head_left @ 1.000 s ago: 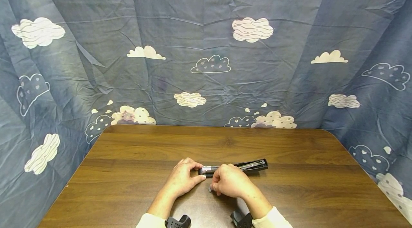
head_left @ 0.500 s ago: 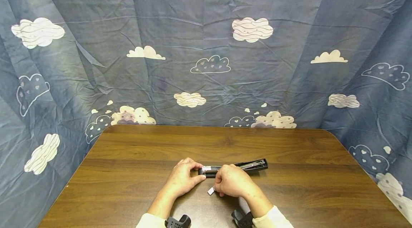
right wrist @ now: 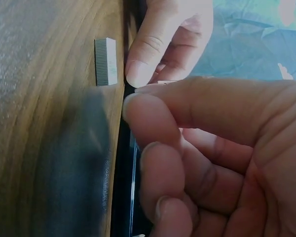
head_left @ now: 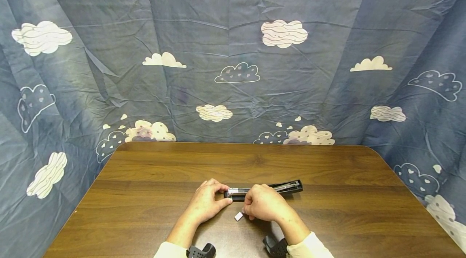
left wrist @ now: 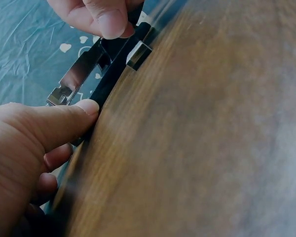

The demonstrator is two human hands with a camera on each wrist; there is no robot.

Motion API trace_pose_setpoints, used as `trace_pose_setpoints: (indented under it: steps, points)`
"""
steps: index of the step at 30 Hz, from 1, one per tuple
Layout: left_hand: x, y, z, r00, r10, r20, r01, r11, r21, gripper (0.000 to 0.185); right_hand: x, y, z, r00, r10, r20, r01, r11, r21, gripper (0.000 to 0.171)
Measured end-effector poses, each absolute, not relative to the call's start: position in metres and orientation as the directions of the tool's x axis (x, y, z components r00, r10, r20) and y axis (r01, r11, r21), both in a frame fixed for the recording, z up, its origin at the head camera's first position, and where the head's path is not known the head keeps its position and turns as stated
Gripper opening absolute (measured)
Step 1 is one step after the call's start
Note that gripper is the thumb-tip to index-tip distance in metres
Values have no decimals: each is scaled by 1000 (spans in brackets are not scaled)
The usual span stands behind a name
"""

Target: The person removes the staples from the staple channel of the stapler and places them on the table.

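An opened black stapler (head_left: pixel 296 186) lies across the table in the head view, its top swung back to the right. My left hand (head_left: pixel 207 201) pinches the stapler's left end between thumb and fingers; in the left wrist view a shiny metal part (left wrist: pixel 79 74) sticks up beyond the thumb. A short strip of staples (right wrist: pixel 105 61) rests on the wood just on the near side of the stapler. My right hand (head_left: pixel 265 205) hovers beside the strip, fingers curled and thumb tip close to the index finger, nothing visible between them. It hides the stapler's middle.
The brown wooden table (head_left: pixel 164 169) extends to both sides. A blue cloth with cloud prints (head_left: pixel 233 100) hangs behind its far edge. Both wrists wear black camera mounts (head_left: pixel 201 250).
My right hand has let go of the staple strip, which now lies on the table, and has drawn slightly right of it. The left hand and stapler have stayed put.
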State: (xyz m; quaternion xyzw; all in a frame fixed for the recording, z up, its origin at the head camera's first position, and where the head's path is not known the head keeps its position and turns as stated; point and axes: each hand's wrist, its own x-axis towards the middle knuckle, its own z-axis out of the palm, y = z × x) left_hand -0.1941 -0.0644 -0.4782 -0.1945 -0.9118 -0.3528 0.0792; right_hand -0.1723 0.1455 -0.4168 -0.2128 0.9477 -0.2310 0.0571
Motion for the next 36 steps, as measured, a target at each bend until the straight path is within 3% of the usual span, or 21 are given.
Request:
trace_pose_setpoints:
  steps: [12, 21, 29, 36]
  points:
    - [-195, -65, -479, -913, 299, 277, 407, 680, 610, 28, -179, 144, -418, -939, -335, 80, -328, 801, -501, 24]
    - [-196, -65, -480, -917, 301, 263, 400, 684, 610, 29, -183, 140, -420, -966, -241, 89, -245, 757, -606, 4]
    - [-196, -64, -480, -919, 302, 252, 393, 685, 613, 30, -184, 138, -428, -958, -276, 72, -260, 743, -616, 6]
    - [-196, -65, -480, -919, 302, 253, 394, 688, 609, 29, -185, 136, -431, -948, -317, 21, -238, 664, -708, 6]
